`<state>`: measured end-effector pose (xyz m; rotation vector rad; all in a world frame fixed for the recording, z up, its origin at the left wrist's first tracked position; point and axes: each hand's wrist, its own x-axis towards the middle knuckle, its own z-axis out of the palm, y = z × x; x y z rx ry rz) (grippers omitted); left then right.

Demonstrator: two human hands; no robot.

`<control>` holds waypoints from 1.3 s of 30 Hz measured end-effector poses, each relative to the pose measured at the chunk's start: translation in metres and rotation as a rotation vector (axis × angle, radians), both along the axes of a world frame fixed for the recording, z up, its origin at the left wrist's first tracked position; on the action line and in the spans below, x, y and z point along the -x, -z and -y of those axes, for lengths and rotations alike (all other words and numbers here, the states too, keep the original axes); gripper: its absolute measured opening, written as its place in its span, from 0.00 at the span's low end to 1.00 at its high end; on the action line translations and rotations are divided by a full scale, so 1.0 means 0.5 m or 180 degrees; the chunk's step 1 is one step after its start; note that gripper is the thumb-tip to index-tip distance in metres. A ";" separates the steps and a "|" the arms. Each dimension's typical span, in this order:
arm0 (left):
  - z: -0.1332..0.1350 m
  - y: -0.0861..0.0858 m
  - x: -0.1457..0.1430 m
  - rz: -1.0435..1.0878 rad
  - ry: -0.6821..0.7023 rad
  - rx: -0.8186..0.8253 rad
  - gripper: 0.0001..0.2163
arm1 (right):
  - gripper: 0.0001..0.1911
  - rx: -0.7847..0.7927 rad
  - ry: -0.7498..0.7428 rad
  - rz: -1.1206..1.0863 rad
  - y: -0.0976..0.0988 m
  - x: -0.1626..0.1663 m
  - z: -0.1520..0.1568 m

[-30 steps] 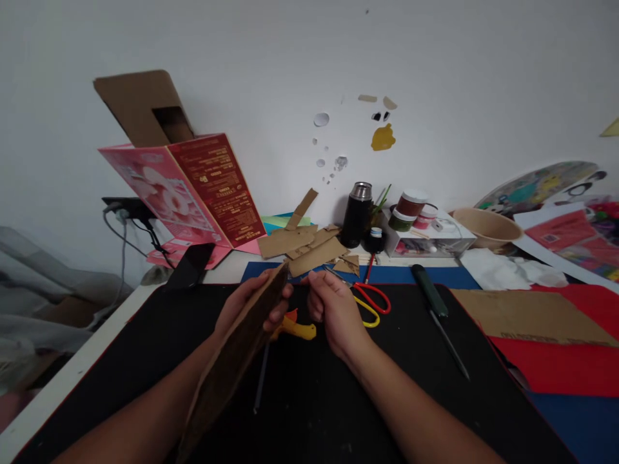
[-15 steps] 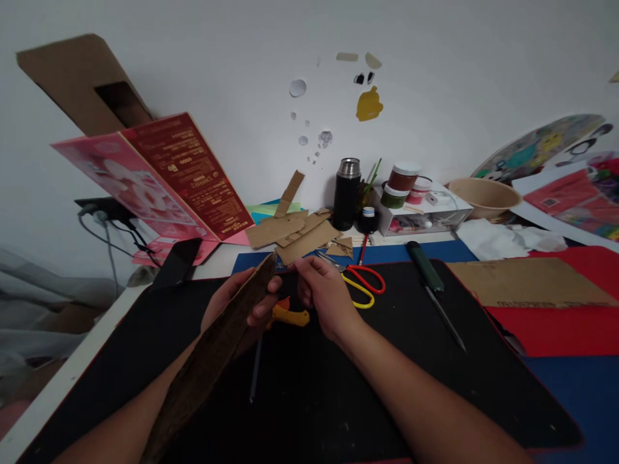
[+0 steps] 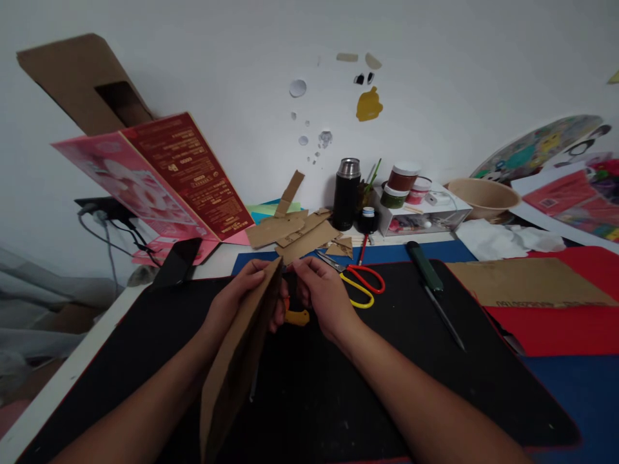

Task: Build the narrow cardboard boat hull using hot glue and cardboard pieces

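My left hand [image 3: 238,298] grips the far end of a long brown cardboard piece [image 3: 236,364], which stands on edge and runs back toward me over the black mat [image 3: 145,335]. My right hand [image 3: 323,298] is closed in a pinch right beside the cardboard's far end; what its fingers hold is hidden. Just under both hands lies a yellow-and-orange tool [image 3: 296,316] on the mat, partly covered by the cardboard.
Red-and-yellow scissors [image 3: 360,283] and a green-handled screwdriver [image 3: 430,283] lie on the mat to the right. Cardboard scraps [image 3: 294,235], a black flask [image 3: 347,193], paint jars [image 3: 403,177], a bowl [image 3: 483,200] and a pink box [image 3: 159,180] line the back. A cardboard sheet [image 3: 527,283] lies right.
The cardboard piece has turned in my left hand, now showing its lighter face more upright. My right hand moved in closer against its far end.
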<state>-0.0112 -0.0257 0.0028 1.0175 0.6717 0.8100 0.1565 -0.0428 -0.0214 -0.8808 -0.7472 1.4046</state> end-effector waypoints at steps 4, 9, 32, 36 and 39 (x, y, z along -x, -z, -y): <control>0.010 -0.016 0.004 -0.0367 -0.0294 -0.0299 0.12 | 0.21 -0.0063 -0.0014 0.0019 -0.005 0.001 0.003; 0.028 -0.036 0.010 -0.0853 -0.0276 -0.0813 0.13 | 0.21 -0.0169 -0.0094 0.0059 -0.010 0.004 0.008; 0.035 -0.026 0.009 -0.1571 -0.0177 -0.1802 0.11 | 0.23 -0.0059 -0.0281 -0.0217 -0.008 0.008 0.015; 0.034 -0.024 0.011 -0.1666 -0.0183 -0.1801 0.12 | 0.22 -0.0060 -0.0324 -0.0228 -0.007 0.007 0.014; 0.032 -0.021 0.011 -0.1668 -0.0155 -0.1842 0.12 | 0.21 -0.0082 -0.0327 -0.0219 -0.006 0.006 0.012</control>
